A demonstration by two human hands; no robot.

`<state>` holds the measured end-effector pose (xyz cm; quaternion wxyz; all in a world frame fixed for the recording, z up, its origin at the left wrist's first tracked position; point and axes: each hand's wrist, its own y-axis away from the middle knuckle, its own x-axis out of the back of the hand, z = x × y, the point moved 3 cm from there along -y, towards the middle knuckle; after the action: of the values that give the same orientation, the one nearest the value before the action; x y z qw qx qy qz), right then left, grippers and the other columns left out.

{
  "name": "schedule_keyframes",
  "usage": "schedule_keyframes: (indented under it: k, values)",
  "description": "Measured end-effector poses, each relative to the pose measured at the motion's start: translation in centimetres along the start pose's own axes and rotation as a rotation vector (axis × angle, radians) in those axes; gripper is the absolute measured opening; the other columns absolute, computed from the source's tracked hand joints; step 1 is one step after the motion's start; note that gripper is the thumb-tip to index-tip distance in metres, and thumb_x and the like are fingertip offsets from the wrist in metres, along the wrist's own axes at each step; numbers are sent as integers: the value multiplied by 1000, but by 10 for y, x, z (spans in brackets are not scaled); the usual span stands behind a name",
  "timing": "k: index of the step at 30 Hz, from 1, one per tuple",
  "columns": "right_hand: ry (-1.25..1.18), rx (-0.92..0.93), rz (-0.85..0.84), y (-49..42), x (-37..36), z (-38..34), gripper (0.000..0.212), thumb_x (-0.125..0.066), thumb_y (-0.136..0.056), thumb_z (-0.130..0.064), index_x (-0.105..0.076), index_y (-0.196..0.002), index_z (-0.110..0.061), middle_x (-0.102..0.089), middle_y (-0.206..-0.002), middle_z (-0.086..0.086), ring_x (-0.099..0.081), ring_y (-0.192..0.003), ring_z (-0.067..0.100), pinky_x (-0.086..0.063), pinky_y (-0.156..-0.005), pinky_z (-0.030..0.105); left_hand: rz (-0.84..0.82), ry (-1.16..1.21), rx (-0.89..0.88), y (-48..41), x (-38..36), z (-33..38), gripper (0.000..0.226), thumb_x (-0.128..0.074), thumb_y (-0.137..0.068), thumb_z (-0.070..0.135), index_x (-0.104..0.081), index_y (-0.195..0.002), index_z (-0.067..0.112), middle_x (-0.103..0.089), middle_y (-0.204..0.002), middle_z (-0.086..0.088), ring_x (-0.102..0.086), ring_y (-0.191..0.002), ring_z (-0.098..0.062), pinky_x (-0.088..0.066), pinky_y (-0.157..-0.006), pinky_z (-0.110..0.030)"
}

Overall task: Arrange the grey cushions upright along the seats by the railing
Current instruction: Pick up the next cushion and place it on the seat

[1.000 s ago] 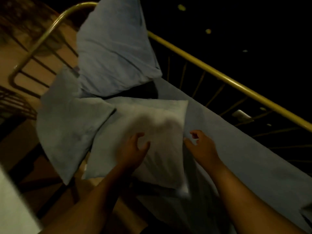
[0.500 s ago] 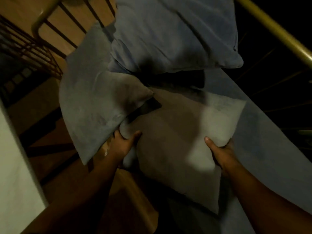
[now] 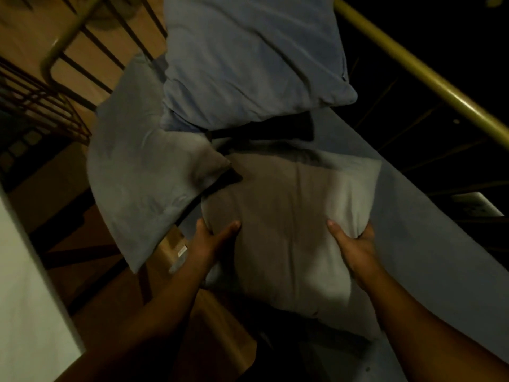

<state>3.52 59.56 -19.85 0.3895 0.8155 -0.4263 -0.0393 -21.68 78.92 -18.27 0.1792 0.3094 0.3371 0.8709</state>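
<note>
A pale grey cushion (image 3: 292, 216) lies tilted on the long grey seat pad (image 3: 429, 244). My left hand (image 3: 212, 241) grips its left edge and my right hand (image 3: 355, 244) grips its right edge, thumbs on top. A darker grey cushion (image 3: 146, 183) leans at the seat's left end, overhanging the edge. A larger bluish-grey cushion (image 3: 248, 62) stands upright behind, leaning toward the yellow railing (image 3: 429, 75).
The railing runs diagonally along the seat's far right side and curves round at the top left. Brown tiled floor (image 3: 91, 271) lies to the left, with a white surface (image 3: 30, 299) at the lower left edge. Beyond the railing it is dark.
Both hands went from hovering open over the pale cushion to gripping its two side edges. The view has moved closer and tilted, and the cushion sits slightly nearer me.
</note>
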Motion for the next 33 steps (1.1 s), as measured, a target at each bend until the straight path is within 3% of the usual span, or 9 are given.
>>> schedule_keyframes:
  k: [2, 5, 9, 14, 17, 21, 26, 29, 33]
  values:
    - [11, -17, 39, 8, 21, 9, 96, -81, -64, -51, -32, -143, -24, -50, -132, -1, -53, -115, 22, -44, -101, 45, -40, -33, 9, 11, -14, -5, 112, -78, -45, 74, -38, -139, 27, -51, -141, 1, -53, -123, -21, -46, -101, -48]
    - [-11, -58, 120, 30, 58, 30, 91, -81, -68, -43, -33, -142, -20, -50, -134, 4, -53, -111, 23, -45, -96, 41, -95, -88, 22, 38, -40, -6, 111, -77, -44, 75, -38, -138, 30, -50, -139, 3, -51, -125, -24, -45, -102, -48]
    - [-81, -108, 207, 62, 105, 63, 94, -81, -66, -45, -31, -144, -23, -50, -132, 0, -52, -114, 24, -44, -99, 45, -144, -190, -17, 66, -75, -5, 113, -72, -46, 76, -34, -137, 22, -50, -139, -3, -52, -122, -29, -45, -102, -47]
    - [-201, -157, 348, 112, 165, 106, 87, -80, -68, -44, -35, -139, -23, -50, -121, -3, -53, -108, 23, -45, -97, 46, -274, -250, -79, 110, -118, -5, 114, -77, -38, 78, -37, -133, 29, -52, -135, 0, -56, -118, -27, -50, -95, -49]
    - [-238, -179, 451, 147, 201, 133, 87, -80, -64, -51, -38, -136, -24, -52, -123, -4, -55, -109, 22, -46, -97, 45, -341, -298, -153, 146, -147, -1, 107, -81, -43, 68, -41, -132, 26, -54, -131, -2, -55, -118, -28, -49, -97, -48]
    - [-249, -161, 566, 188, 241, 170, 94, -77, -53, -72, -38, -134, -42, -55, -132, -11, -57, -116, 18, -47, -100, 49, -408, -340, -260, 187, -188, -5, 84, -83, -66, 41, -41, -136, 18, -53, -129, -3, -53, -119, -25, -46, -98, -40]
    - [-259, -165, 632, 223, 261, 204, 91, -73, -56, -73, -36, -133, -43, -53, -135, -5, -55, -119, 23, -48, -98, 50, -428, -412, -340, 214, -210, -17, 80, -82, -69, 38, -41, -133, 14, -53, -132, -11, -53, -119, -33, -44, -86, -37]
    - [-272, -177, 637, 226, 261, 216, 99, -74, -58, -67, -29, -140, -36, -45, -142, 0, -49, -124, 26, -43, -102, 50, -414, -429, -342, 219, -211, -22, 84, -83, -64, 43, -40, -132, 17, -53, -126, -4, -54, -114, -29, -46, -89, -41]
    - [-284, -216, 607, 221, 248, 218, 114, -68, -47, -81, -24, -144, -41, -42, -146, -3, -46, -128, 27, -43, -103, 51, -368, -463, -359, 213, -196, -19, 82, -82, -67, 37, -39, -135, 16, -53, -132, -9, -54, -118, -32, -47, -96, -46]
